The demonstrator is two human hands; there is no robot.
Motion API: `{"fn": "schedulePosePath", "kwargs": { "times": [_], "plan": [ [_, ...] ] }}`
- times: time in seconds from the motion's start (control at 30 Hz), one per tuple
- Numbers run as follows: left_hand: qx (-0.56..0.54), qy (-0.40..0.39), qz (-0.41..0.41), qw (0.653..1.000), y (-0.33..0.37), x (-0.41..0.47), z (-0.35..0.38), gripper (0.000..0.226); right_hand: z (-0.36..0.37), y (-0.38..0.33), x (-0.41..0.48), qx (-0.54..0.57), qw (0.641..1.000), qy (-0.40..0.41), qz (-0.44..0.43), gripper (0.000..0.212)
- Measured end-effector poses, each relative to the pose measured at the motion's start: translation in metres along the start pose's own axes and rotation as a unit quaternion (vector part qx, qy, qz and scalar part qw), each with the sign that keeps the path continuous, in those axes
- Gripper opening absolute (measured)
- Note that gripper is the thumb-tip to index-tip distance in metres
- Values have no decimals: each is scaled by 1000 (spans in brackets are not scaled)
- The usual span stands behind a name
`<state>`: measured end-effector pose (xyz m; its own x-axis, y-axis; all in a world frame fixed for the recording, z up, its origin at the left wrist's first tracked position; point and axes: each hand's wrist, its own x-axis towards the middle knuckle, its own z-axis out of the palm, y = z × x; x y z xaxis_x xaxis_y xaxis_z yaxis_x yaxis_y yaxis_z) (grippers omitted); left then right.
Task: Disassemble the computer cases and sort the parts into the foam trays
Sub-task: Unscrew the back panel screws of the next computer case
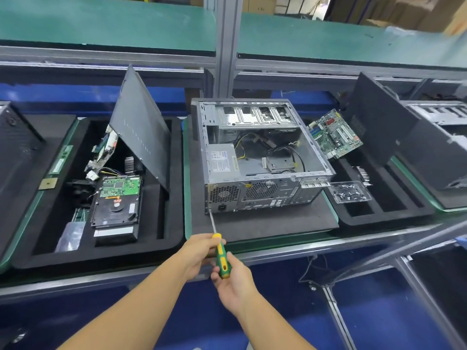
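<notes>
I hold the screwdriver [222, 258] in both hands, just in front of the computer case [262, 157]. My left hand [199, 253] grips the upper end of the green and yellow handle, its fingers [207, 242] curled round it by the yellow collar. My right hand [233, 281] takes the butt of the handle, its fingers [230, 258] wrapped about it from below. The steel shaft slants up and away from me. Its tip touches the near left corner of the case's rear face, beside the power socket.

The case lies on its side on a dark foam mat [265, 223] on the tabletop [290, 242], with its open side up. Inside the case, the power supply [222, 161] sits at the near left, loose cables cross the floor, and a metal drive cage fills the far end.

Left of the case is a black foam tray [174, 173]. In it a hard drive [116, 200] lies with its circuit board up, and a dark side panel [141, 127] stands tilted behind the drive. Farther left of the case, beyond that tray, a memory stick [60, 160] and a small square chip [48, 183] lie on a green strip.

Right of the case is a second foam tray [379, 213]. A motherboard [333, 133] rests tilted at its far end, just beside the case. A clear plastic box of screws [350, 192] sits just beside the case's near right corner. Well to the right of the case stands another dark case [429, 147].
</notes>
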<state>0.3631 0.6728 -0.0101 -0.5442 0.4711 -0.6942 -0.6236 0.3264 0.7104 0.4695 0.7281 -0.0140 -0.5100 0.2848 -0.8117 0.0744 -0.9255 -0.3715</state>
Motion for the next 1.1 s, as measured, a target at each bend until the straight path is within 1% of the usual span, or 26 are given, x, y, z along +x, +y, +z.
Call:
{"fn": "schedulePosePath", "kwargs": {
  "times": [0.1, 0.2, 0.27, 0.33, 0.37, 0.4, 0.43, 0.5, 0.53, 0.6, 0.63, 0.7, 0.77, 0.83, 0.87, 0.9, 1.0, 1.07, 1.1],
  "plan": [
    [14, 1, 0, 1000, -2, 0, 5, 22, -2, 2, -2, -8, 1000, -11, -27, 23],
    [-22, 34, 6, 999, -5, 3, 6, 21, -1, 2, -3, -2, 999, -25, -32, 19],
    [-40, 43, 7, 998, -5, 2, 7, 21, -1, 0, -4, 12, 1000, -26, -14, 25],
    [-50, 39, 5, 998, -3, 2, 9, 18, -3, 0, -4, 35, 999, -27, 24, 42],
    [-51, 36, 2, 998, -2, 1, 9, 16, -4, 0, -3, 39, 998, -23, 39, 47],
    [-47, 35, 0, 998, -1, 1, 9, 17, -5, 1, -2, 37, 998, -19, 47, 47],
    [-44, 35, -4, 998, 0, 2, 10, 19, -6, 2, -1, 33, 998, -15, 47, 44],
    [-25, 36, -16, 999, 0, 3, 12, 11, -7, 3, 0, 36, 999, -10, 33, 36],
    [-6, 34, -18, 999, 0, 2, 12, 10, -8, 3, 1, 37, 999, -7, 23, 32],
    [32, 32, -8, 999, -3, 4, 11, 23, -9, 5, 2, 20, 1000, -11, -5, 24],
    [31, 36, -2, 999, -4, 6, 10, 25, -10, 6, 2, 11, 1000, -18, -19, 20],
    [-5, 46, 2, 999, -6, 7, 8, 24, -9, 7, 1, 19, 999, -36, -36, 17],
    [-43, 50, 2, 998, -6, 4, 8, 22, -8, 6, 0, 38, 998, -53, -21, 23],
    [-64, 46, 4, 997, -5, 4, 8, 19, -8, 4, 0, 62, 996, -55, 15, 42],
    [-71, 42, 2, 997, -5, 5, 7, 20, -9, 4, 2, 70, 996, -47, 26, 46],
    [-70, 38, 0, 997, -5, 5, 8, 22, -9, 4, 4, 67, 997, -38, 26, 45],
    [-24, 30, -3, 999, -6, 6, 10, 16, -7, 6, 7, 35, 999, -6, -6, 28],
    [2, 58, 12, 998, -1, 12, 11, 21, -7, 9, 8, 16, 999, -1, -33, 14],
    [-1, 90, 28, 996, 3, 18, 10, 21, -8, 10, 8, 7, 999, 0, -46, 12]
  ]
}}
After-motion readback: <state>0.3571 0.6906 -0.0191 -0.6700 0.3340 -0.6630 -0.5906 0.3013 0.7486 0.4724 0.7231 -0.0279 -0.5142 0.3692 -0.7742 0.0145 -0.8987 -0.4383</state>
